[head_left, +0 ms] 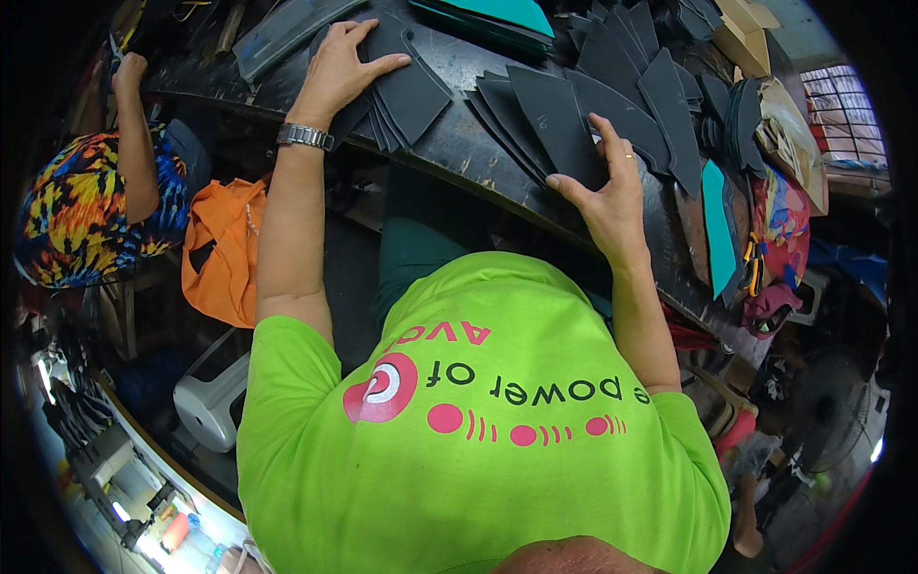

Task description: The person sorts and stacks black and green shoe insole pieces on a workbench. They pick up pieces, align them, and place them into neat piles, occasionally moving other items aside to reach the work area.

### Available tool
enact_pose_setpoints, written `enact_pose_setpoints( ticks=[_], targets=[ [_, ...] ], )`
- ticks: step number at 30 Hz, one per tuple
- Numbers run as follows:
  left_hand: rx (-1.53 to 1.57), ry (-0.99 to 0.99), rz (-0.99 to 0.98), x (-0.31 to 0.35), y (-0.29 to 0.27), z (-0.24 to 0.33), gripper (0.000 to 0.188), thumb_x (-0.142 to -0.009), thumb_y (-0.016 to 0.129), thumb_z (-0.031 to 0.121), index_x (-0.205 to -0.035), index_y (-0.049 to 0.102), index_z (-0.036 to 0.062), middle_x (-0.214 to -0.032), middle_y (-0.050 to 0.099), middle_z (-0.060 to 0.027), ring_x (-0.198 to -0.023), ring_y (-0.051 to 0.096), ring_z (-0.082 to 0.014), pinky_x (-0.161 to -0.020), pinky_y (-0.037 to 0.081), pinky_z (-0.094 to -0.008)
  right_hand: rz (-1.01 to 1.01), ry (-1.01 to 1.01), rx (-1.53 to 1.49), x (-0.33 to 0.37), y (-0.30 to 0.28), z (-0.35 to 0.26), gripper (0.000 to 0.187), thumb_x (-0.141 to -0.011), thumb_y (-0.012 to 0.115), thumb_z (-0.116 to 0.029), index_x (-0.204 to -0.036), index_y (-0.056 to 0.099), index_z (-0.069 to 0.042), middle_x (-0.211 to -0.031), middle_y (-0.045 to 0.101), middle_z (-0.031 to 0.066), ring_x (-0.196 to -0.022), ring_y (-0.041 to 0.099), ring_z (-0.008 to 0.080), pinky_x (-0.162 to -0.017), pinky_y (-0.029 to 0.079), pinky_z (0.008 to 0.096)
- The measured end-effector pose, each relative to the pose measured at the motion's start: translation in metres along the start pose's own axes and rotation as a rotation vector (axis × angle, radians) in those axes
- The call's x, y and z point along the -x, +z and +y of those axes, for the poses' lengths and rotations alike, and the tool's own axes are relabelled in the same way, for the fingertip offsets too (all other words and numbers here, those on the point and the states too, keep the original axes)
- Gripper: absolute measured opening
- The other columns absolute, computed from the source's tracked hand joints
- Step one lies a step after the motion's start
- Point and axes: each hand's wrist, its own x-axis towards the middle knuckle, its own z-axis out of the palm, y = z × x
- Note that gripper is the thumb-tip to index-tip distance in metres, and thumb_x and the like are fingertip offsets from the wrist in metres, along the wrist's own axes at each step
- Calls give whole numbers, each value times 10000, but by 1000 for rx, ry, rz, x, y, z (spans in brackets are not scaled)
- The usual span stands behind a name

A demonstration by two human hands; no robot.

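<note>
My left hand point(344, 72), with a metal watch at the wrist, lies over a fanned stack of flat black cut pieces point(409, 91). Its thumb and fingers are spread across the top of the stack. Further right, my right hand point(607, 191) wears a ring and grips the near end of another fan of black pieces point(540, 110), thumb at one edge and fingers at the other. Part of that end is hidden by the hand. Both fans rest near the front edge of the dark worktable point(459, 172).
More black pieces point(612, 57) lie heaped behind my right hand. Teal sheets point(502, 14) sit at the back, and a teal strip point(717, 230) lies right, near yellow-handled scissors point(754, 268). A clear plastic-like sheet point(287, 43) lies left. A co-worker's arm point(134, 143) is far left.
</note>
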Motion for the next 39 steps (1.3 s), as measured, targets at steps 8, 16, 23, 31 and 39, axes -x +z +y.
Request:
enact_pose_setpoints(
  ticks=[8, 16, 23, 31, 39],
  targets=[
    [76, -212, -142, -17, 8, -8, 1040, -576, 899, 604, -1411, 570, 79, -1169, 596, -155, -1052, 628, -272, -907, 535, -358, 120, 28, -417, -3, -1, 11, 776, -735, 849, -98, -1412, 481, -5, -1248, 640, 184, -1119, 630, 233, -1001, 478, 336],
    [145, -195, -137, -18, 11, -13, 959, -616, 915, 499, -1418, 565, 109, -1134, 585, -94, -972, 562, -206, -870, 516, -327, 111, 51, 319, -7, -33, 16, 794, -697, 857, -212, -1398, 528, -34, -1198, 616, 191, -1107, 583, 356, -990, 439, 445],
    [230, -226, -150, -18, 13, -7, 936, -646, 938, 354, -1438, 534, 61, -950, 607, -21, -817, 586, -134, -741, 526, -246, 33, -232, 256, 5, -12, -8, 688, -723, 844, -190, -1335, 558, -58, -1128, 648, 165, -1052, 584, 342, -912, 456, 432],
    [651, -245, -170, -10, 12, -11, 817, -764, 877, 201, -1454, 484, 10, -990, 705, -81, -843, 688, -128, -743, 576, -248, -51, -58, 136, 2, -1, -4, 689, -725, 834, -134, -1348, 549, -70, -1148, 611, 149, -1103, 565, 333, -936, 477, 421],
    [628, -217, -167, -8, 15, -15, 778, -781, 867, 214, -1442, 504, 23, -985, 702, -68, -828, 679, -111, -735, 569, -241, -5, -100, 56, 2, -2, 3, 676, -719, 828, -91, -1345, 575, -93, -1132, 599, 122, -1081, 592, 270, -958, 478, 361]
  ],
)
